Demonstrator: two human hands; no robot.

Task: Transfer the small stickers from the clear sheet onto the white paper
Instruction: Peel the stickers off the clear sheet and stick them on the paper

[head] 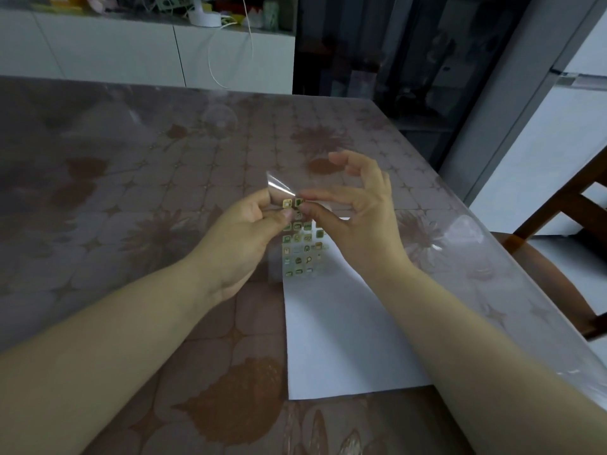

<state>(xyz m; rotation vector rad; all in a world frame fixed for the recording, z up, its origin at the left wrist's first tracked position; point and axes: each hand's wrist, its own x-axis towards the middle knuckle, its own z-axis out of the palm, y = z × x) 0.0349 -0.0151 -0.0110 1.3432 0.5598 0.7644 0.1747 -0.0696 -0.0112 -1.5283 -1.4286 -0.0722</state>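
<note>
A clear sheet (300, 247) carrying several small green and yellow stickers hangs above the table, its top corner curling up. My left hand (244, 231) pinches the sheet's left edge near the top, thumb just under a yellow sticker (287, 203). My right hand (358, 208) pinches at a small green sticker (299, 202) in the sheet's top row, its other fingers raised and spread. The white paper (341, 339) lies flat on the table below the sheet, partly hidden by my right forearm.
The table (131, 178) has a brown flowered cloth under a clear cover. A wooden chair (565, 244) stands at the right edge. White cabinets with clutter and a hanging cable (251, 44) line the far wall.
</note>
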